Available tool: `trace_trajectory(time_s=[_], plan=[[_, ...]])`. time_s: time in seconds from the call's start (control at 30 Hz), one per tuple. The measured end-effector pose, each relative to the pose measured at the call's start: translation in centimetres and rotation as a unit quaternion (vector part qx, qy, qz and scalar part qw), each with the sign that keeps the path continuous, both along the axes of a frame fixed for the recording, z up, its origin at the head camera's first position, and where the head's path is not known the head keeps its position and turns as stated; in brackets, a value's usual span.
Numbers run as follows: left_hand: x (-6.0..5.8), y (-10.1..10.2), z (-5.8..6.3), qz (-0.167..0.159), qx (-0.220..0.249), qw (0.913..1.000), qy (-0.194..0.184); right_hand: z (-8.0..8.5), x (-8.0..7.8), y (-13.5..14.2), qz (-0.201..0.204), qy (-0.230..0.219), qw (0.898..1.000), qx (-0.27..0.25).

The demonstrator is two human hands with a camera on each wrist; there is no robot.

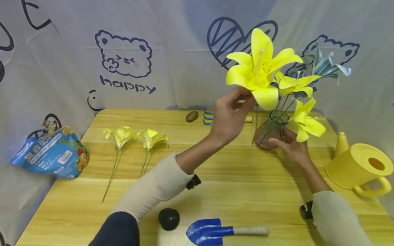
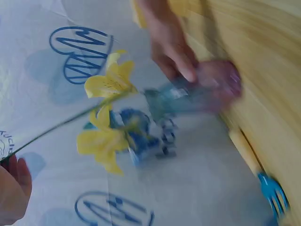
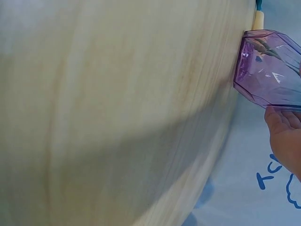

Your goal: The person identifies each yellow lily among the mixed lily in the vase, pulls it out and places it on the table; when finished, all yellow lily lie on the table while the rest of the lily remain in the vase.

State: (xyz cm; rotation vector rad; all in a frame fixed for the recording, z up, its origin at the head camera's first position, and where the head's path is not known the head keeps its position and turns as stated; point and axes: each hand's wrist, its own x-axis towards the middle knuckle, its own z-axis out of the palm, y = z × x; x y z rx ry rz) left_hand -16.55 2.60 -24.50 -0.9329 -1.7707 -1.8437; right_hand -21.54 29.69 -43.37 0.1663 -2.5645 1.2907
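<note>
In the head view my left hand (image 1: 229, 118) pinches a yellow lily (image 1: 261, 70) just under its bloom. Its green stem (image 2: 56, 126) runs from the fingers in the left wrist view, and in the head view hangs beside the glass vase (image 1: 267, 132). The right hand (image 1: 293, 147) grips the lower part of that vase, which stands on the table, tinted pink-purple below and greenish at the neck. Two more yellow lilies (image 1: 309, 123) and a blue flower (image 1: 327, 65) lean out of it. The right wrist view shows fingers (image 3: 282, 123) against the vase's side.
Two yellow lilies (image 1: 121, 136) lie on the table's left. A blue bag (image 1: 58, 153) is at the left edge, a yellow watering can (image 1: 357, 167) at the right. Nearer are a black stone (image 1: 169, 219) and a blue shovel (image 1: 206, 232); behind, a brown stone (image 1: 192, 116) and a small rake (image 1: 208, 118).
</note>
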Motion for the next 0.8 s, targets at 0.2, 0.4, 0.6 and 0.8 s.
trace_trajectory(time_s=[0.2,0.4,0.6,0.8], plan=[[-1.1,-5.8,-4.3,0.019,-0.087,0.9929,-0.078,0.1,-0.6,-0.1,0.066,0.113,0.990,-0.054],[-2.4,-10.8,-10.4,0.081,-0.237,0.9516,-0.177,-0.1,-0.4,0.0,0.032,0.070,0.997,-0.023],[-2.5,-13.8,-13.9,0.078,-0.348,0.9071,-0.225,-1.7,-1.0,1.3,0.022,0.066,0.997,0.040],[-3.0,-15.7,-15.3,0.105,-0.436,0.8729,-0.193,-0.3,-0.3,0.2,0.016,0.059,0.996,0.061]])
